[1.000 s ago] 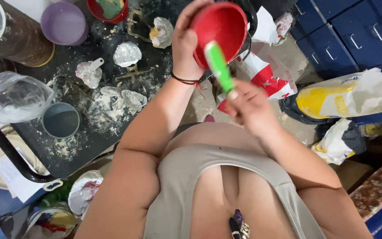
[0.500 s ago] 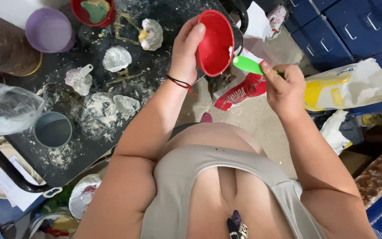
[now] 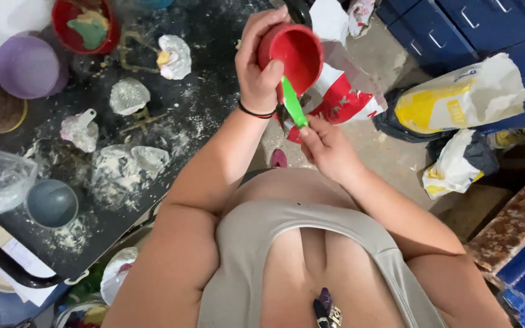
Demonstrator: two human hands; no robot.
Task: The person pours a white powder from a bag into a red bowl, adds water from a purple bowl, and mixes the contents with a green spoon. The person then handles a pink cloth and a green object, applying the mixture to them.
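The left hand is gripping a red bowl; just below, the right hand is pinching a green spatula touching the bowl's rim

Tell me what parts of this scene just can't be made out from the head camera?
- Inside of the red bowl: tilted away in the left hand, so any contents stay hidden.
- Lower end of the green tool: covered by the right hand.
- Purple bowl and second red bowl: partly cut off near the top-left edge.
- Grey cup: too dim to tell whether it holds anything.
- Yellow and white bag: contents hidden by its wrapping.
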